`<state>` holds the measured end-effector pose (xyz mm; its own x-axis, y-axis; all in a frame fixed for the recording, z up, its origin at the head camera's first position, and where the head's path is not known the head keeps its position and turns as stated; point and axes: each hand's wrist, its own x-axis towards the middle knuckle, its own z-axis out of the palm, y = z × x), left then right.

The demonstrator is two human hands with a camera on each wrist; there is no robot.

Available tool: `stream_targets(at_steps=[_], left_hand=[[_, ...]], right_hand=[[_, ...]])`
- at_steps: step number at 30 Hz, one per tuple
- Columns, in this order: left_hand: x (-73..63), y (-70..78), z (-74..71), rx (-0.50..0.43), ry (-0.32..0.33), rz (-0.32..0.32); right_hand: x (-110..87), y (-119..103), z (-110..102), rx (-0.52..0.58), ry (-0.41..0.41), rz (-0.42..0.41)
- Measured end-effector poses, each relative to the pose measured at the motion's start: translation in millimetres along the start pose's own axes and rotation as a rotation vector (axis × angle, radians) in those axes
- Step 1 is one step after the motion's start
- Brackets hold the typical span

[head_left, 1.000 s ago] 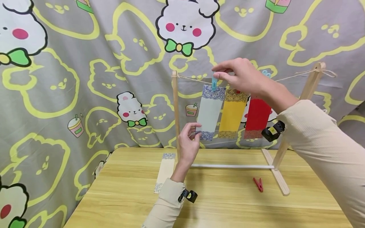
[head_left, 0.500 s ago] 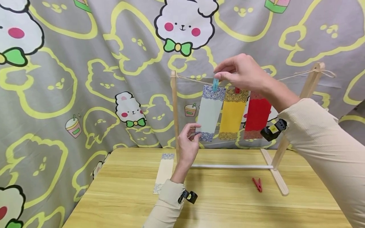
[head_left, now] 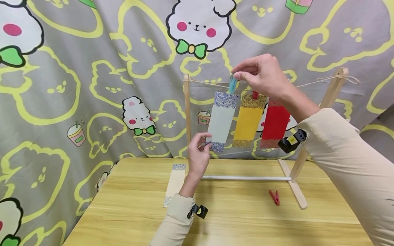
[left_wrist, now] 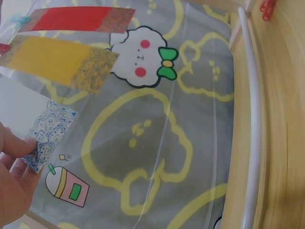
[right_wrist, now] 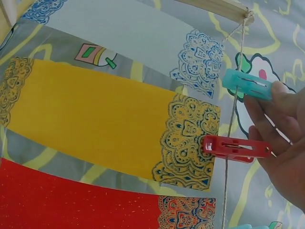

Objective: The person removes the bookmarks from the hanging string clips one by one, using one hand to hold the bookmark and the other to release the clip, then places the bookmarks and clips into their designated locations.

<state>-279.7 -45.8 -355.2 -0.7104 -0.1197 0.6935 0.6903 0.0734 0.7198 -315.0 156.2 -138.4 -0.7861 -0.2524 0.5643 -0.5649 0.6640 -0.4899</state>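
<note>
My right hand [head_left: 267, 75] pinches the handle end of a light-blue clothespin [head_left: 233, 83] at the string [right_wrist: 232, 117]. In the right wrist view the clothespin's tip crosses the string and sits just off the patterned end of a pale blue paper strip [right_wrist: 198, 62]. Low on that strip, my left hand [head_left: 198, 157] pinches its bottom corner between thumb and fingers. Beside it hangs a yellow strip [head_left: 247, 119], clipped by a red clothespin [right_wrist: 236, 147]. Further right hangs a red strip [head_left: 274, 124]; its clip is mostly hidden behind my right hand in the head view.
The string spans two wooden posts [head_left: 187, 109] joined below by a white rod [head_left: 246, 178]. On the wooden table [head_left: 234, 222] lie a cream strip [head_left: 176, 182] at left and a loose red clothespin [head_left: 275, 197] near the right foot [head_left: 295, 191]. A patterned curtain [head_left: 101, 85] hangs behind.
The light-blue clothespin, earlier over the pale blue strip's top edge, has risen and tilted in my right hand. The strip has shifted slightly left with my left hand. The view moved a little too.
</note>
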Motion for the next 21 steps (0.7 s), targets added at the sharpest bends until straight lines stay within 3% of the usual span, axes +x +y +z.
stream_targets(at_steps=[8, 21], left_hand=[[-2.8, -0.3, -4.9, 0.020, 0.020, 0.007], [-11.6, -0.8, -12.5, 0.039, 0.024, 0.003]], right_hand=[[-1.8, -1, -5, 0.050, 0.107, -0.035], [-17.9, -2, -11, 0.040, 0.112, -0.138]])
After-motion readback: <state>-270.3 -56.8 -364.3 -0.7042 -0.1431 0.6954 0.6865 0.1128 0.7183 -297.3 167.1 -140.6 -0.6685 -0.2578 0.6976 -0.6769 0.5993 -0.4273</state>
